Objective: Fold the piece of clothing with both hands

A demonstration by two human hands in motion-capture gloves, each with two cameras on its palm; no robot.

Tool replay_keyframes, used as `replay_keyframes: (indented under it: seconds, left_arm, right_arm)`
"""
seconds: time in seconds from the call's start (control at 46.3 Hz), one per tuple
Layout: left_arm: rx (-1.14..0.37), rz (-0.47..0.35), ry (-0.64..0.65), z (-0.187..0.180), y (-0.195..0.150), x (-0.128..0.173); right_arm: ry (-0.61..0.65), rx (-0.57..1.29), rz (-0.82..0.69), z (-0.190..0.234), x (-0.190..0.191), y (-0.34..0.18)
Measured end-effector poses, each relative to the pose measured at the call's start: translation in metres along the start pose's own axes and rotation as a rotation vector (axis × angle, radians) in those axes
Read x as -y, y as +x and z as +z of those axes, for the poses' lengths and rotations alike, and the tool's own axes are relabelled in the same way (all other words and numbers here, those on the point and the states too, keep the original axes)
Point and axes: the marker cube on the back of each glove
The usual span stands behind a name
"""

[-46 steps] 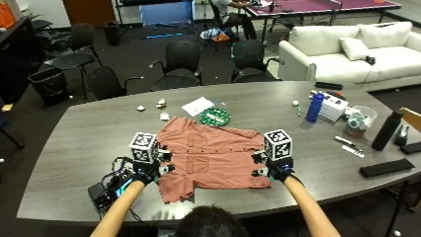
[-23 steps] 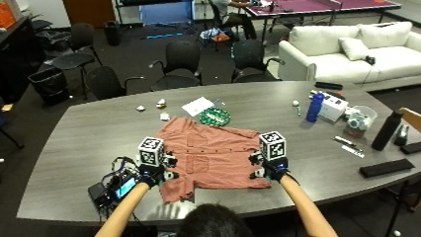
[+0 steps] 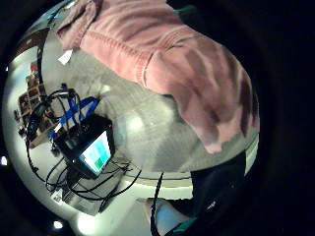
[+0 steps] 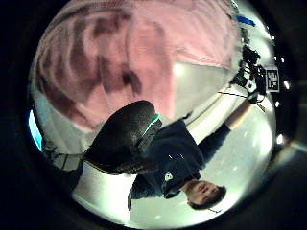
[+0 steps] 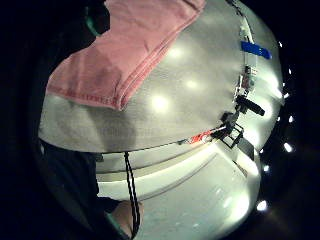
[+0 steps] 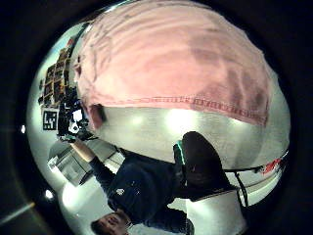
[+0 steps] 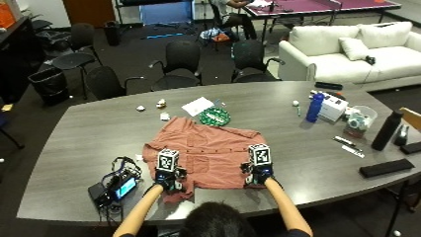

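A salmon-pink buttoned shirt (image 7: 207,150) lies spread on the grey table (image 7: 85,133), collar away from me. My left hand (image 7: 168,181) is at its near left corner. Bunched, wrinkled cloth (image 4: 144,62) runs into that palm, the thumb (image 4: 124,139) curls against it, and a lump of cloth hangs toward the table edge (image 3: 187,69). My right hand (image 7: 258,177) rests at the near right corner. Smooth cloth (image 6: 176,63) fills its palm view, and the thumb (image 6: 200,164) stands off the hem. A doubled shirt edge (image 5: 125,55) lies flat beside it.
A small screen device with tangled cables (image 7: 115,187) sits just left of my left hand, near the table's front edge. Beyond the collar lie a green round disc (image 7: 214,117) and a white paper (image 7: 197,106). A blue bottle (image 7: 315,107), black bottle (image 7: 386,130) and black case (image 7: 385,168) stand at the right.
Both hands have slid along the shirt toward me and slightly inward, from its sides to the near hem corners. The cloth at the near left corner has bunched up.
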Motion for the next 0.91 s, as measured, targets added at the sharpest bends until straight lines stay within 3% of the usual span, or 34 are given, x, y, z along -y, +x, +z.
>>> replay_keyframes:
  seconds: [0.151, 0.281, 0.518, 0.648, 0.734, 0.907]
  left_arm:
    - [-0.007, 0.009, -0.038, 0.018, -0.002, 0.008]
    - [-0.02, 0.029, 0.033, 0.02, -0.001, 0.014]
    - [0.026, -0.063, 0.284, 0.015, 0.001, 0.016]
    - [0.138, -0.035, 0.42, 0.013, 0.009, 0.018]
    - [0.137, -0.018, 0.393, 0.014, 0.01, 0.011]
    - [0.107, 0.122, 0.344, 0.01, 0.016, -0.008]
  right_arm:
    - [-0.096, 0.035, 0.047, 0.026, 0.012, 0.009]
    - [-0.082, 0.055, 0.004, 0.03, 0.014, 0.008]
    - [0.239, 0.002, 0.081, 0.021, 0.03, 0.016]
    - [0.282, -0.021, 0.05, 0.024, 0.028, 0.006]
    - [0.224, -0.121, 0.047, 0.025, 0.018, 0.003]
    - [0.154, -0.125, 0.008, 0.022, -0.017, 0.015]
